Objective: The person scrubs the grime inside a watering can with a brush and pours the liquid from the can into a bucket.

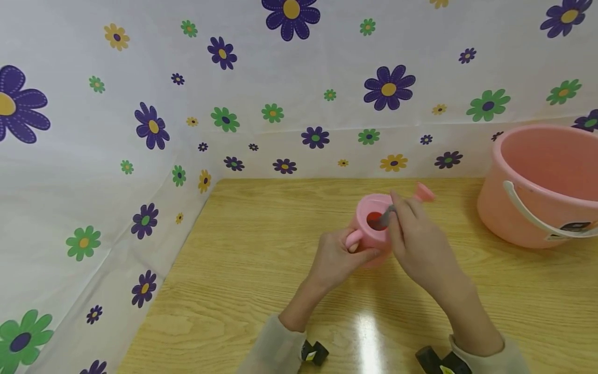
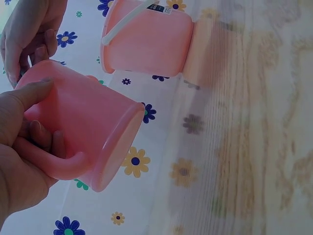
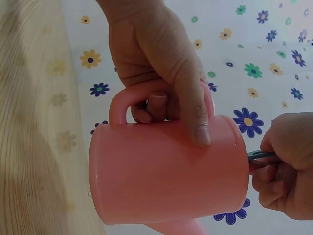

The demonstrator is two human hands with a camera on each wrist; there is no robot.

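A pink toy watering can (image 1: 376, 241) is held above the wooden table, its round top opening facing up toward the head camera. My left hand (image 1: 333, 262) grips it by the handle (image 3: 117, 108), with the thumb (image 3: 195, 120) pressed along its side. In my right hand (image 1: 422, 249), pinched between thumb and fingers, is a slim grey tool (image 3: 261, 154) whose end reaches into the opening; its exact kind is hard to make out. Something red (image 1: 375, 220) shows inside the can. Beyond the right hand pokes out the flared spout end (image 1: 424, 192).
To the right stands a large pink bucket (image 1: 514, 208) with a white handle (image 1: 528, 210). The wooden table (image 1: 224, 291) meets a white flower-printed sheet (image 1: 299, 88) at the back and left.
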